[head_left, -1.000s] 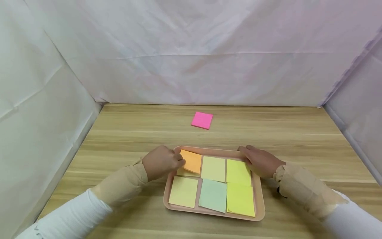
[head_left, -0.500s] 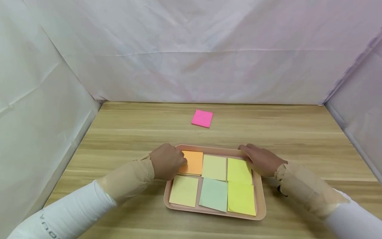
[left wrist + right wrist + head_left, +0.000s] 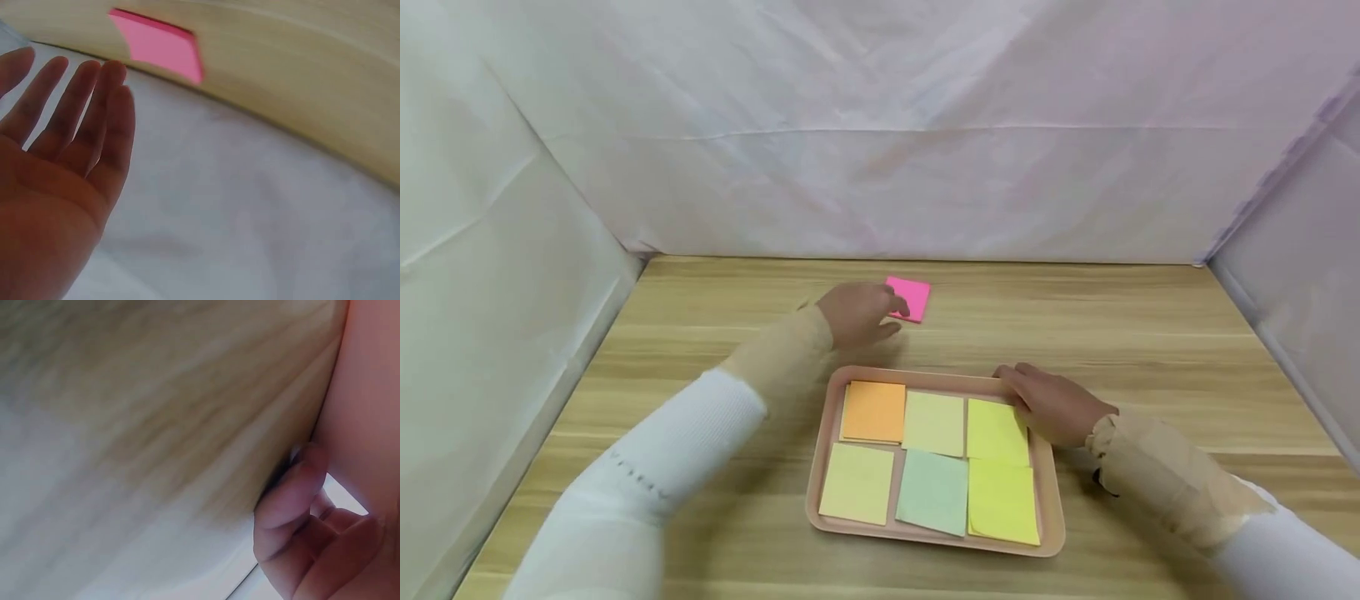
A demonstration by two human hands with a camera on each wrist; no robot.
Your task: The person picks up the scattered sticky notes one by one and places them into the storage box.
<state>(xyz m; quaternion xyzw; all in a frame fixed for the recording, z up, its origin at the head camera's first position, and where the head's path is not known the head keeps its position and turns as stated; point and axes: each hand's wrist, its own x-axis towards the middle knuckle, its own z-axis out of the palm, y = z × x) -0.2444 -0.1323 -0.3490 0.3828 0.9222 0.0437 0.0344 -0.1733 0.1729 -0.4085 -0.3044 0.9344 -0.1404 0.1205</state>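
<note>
A pad of pink sticky notes (image 3: 913, 298) lies toward the back of the table. My left hand (image 3: 857, 315) hovers at its left side, fingers overlapping the pad's near left part in the head view. In the left wrist view this hand holds nothing; its fingers are spread a little and nearly straight, with the pink pad beyond the fingertips. My right hand (image 3: 1056, 407) grips the far right corner of a pink tray (image 3: 1052, 500), fingers curled at its rim. In the tray, an orange pad (image 3: 874, 412), a green pad (image 3: 934, 492) and several yellow pads sit in two rows.
The tray rests on a wood-grain table (image 3: 1112, 333) near its front. White cloth walls (image 3: 880, 192) stand behind the table and along both sides.
My left hand has let go of the orange pad, which now lies flat in the tray's far left spot, and has moved up and right to the pink pad. My right hand stays on the tray.
</note>
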